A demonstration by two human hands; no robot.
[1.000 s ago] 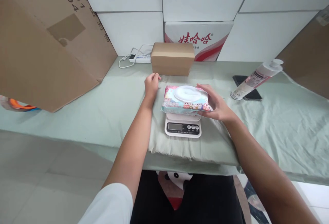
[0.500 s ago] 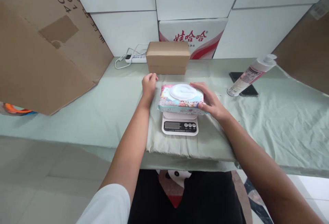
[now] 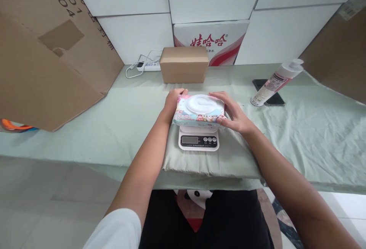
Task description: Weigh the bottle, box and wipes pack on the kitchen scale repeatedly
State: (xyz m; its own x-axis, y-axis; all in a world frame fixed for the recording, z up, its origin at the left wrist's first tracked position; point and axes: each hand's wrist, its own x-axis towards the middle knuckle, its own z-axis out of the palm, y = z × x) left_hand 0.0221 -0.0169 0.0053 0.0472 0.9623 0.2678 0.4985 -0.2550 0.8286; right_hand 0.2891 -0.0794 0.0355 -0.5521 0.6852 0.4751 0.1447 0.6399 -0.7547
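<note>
A pack of wet wipes with a white oval lid and a pink and blue printed wrapper rests over a white kitchen scale, hiding most of its platform. My right hand grips the pack's right end, thumb at the front and fingers at the back. At the back left corner, my left hand closes against the pack, with part of its fingers hidden behind it. Below the pack, the scale's dark display and round buttons face me; no digits are readable.
Behind the pack stands a small brown box, with a power strip and white cable beside it. To the right, a white bottle leans near a dark phone. A large carton occupies the left side of the green-covered table.
My left hand has moved right and slightly nearer, from beside the pack onto its left end. My right hand keeps its hold. The whole view has shifted slightly.
</note>
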